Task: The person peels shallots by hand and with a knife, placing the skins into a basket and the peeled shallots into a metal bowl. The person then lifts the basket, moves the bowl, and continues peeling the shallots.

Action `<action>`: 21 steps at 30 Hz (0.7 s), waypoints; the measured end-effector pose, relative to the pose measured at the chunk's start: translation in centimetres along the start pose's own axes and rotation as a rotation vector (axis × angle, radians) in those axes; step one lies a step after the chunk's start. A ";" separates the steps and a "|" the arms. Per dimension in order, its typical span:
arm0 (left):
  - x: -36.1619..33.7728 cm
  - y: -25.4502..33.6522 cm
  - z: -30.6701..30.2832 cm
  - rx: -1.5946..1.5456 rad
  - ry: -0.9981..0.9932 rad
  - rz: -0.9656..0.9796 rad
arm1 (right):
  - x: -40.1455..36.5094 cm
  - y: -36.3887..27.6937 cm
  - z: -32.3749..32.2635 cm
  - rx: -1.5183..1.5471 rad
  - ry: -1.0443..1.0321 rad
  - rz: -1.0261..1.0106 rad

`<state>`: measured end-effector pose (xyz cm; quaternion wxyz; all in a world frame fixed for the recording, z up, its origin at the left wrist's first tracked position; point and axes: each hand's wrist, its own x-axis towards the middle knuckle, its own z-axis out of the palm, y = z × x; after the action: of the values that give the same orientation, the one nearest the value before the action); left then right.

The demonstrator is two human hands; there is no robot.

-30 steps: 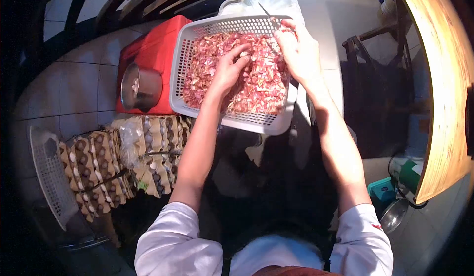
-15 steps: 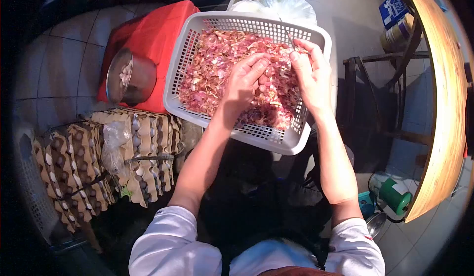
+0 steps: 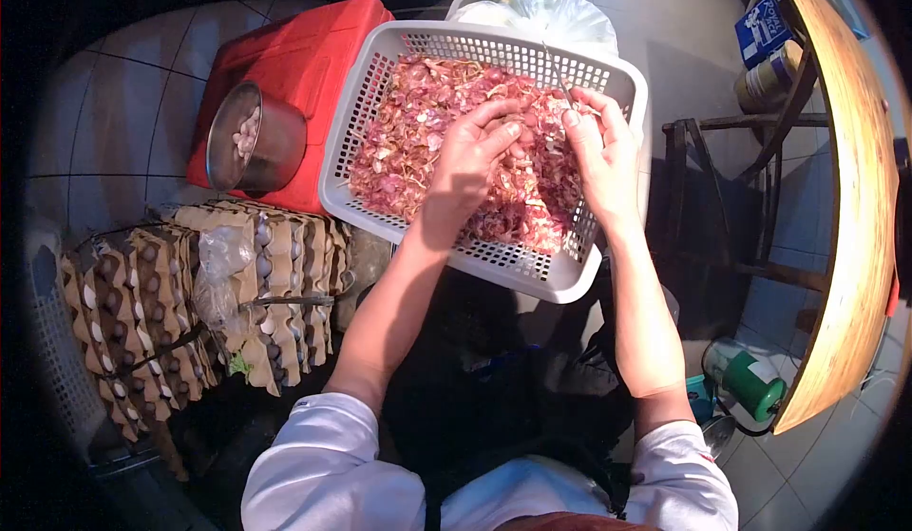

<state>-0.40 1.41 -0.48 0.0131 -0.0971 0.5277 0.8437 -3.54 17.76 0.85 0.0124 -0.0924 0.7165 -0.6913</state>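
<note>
A grey plastic basket stands in front of me, filled with reddish-purple shallots and loose papery skins. Over its middle, my left hand is closed, thumb and fingers pinching a small shallot that they largely cover. My right hand is beside it, over the basket's right part. Its thumb and fingers grip a small knife, whose thin blade points up and away toward the far rim. The knife's handle is hidden in the hand.
Left of the basket, a metal pot with pale peeled bulbs sits on a red box. Below are stacked egg trays. A clear plastic bag lies behind the basket. At right stand a wooden tabletop and a green container.
The view has shifted slightly, so the basket appears a little further right. Both hands keep nearly the same pose, the left thumb and fingers moving slightly.
</note>
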 end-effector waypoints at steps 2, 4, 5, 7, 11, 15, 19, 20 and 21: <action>-0.1 0.2 0.0 0.101 -0.025 -0.003 | 0.0 0.2 0.0 -0.017 0.000 -0.003; -0.4 0.7 -0.3 0.215 -0.064 -0.034 | 0.1 0.3 0.1 -0.019 0.003 0.000; -0.4 0.6 -0.6 0.216 -0.060 -0.051 | 0.1 0.4 0.1 -0.021 0.003 0.001; -0.5 0.3 -1.1 0.215 -0.048 -0.085 | 0.2 0.6 0.3 -0.024 -0.004 0.002; -0.3 0.4 -0.6 0.054 -0.055 -0.033 | 0.1 0.7 0.6 0.005 -0.010 0.002; -0.1 0.5 -0.8 0.067 -0.069 -0.047 | 0.2 0.9 0.6 -0.059 -0.020 0.017; -0.1 0.4 -0.5 0.045 -0.016 -0.002 | 0.1 0.7 0.7 -0.066 -0.026 0.012; 0.0 0.3 -0.7 0.033 -0.027 0.015 | 0.1 0.6 0.7 -0.062 -0.028 0.008; 0.1 0.1 -1.0 0.021 -0.036 0.032 | 0.1 0.6 0.8 -0.051 -0.030 0.017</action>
<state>-0.40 0.45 -0.84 0.0102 -0.0732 0.5378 0.8398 -3.61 17.01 0.19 0.0266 -0.0969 0.7345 -0.6712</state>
